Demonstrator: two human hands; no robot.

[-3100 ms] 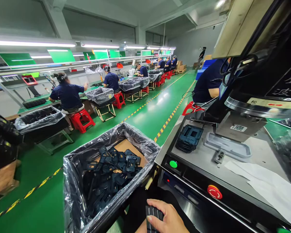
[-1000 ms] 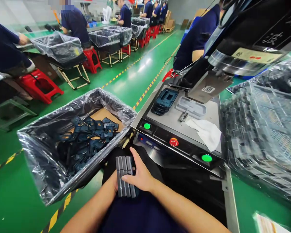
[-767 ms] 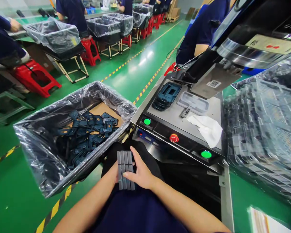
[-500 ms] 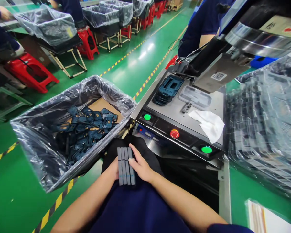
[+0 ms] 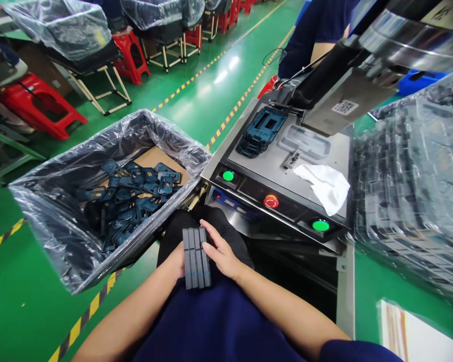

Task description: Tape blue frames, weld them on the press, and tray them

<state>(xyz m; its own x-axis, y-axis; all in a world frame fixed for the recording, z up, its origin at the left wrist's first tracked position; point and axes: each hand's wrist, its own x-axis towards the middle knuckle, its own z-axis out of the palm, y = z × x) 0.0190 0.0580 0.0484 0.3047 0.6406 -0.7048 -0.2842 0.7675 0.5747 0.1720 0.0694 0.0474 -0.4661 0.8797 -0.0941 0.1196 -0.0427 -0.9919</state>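
Several dark grey bars (image 5: 196,259), standing side by side as one block, are held over my lap. My left hand (image 5: 178,260) grips the block's left side, its fingers mostly hidden behind it. On the right side my right hand (image 5: 219,252) holds the same block, with thumb and a finger at its upper right edge. Left of my hands, a bin lined with clear plastic (image 5: 45,241) contains many dark blue-black plastic parts (image 5: 132,201) on cardboard.
A machine (image 5: 249,193) with two green buttons and a red one stands at the right, bearing stacked dark parts (image 5: 263,129) and a white cloth (image 5: 326,186). Stacked clear trays (image 5: 411,186) lie farther right. A seated person (image 5: 313,40) is beyond the machine.
The surroundings have shifted slightly left and up in view as the camera moved. Both hands keep hold of the grey bars in almost the same place.
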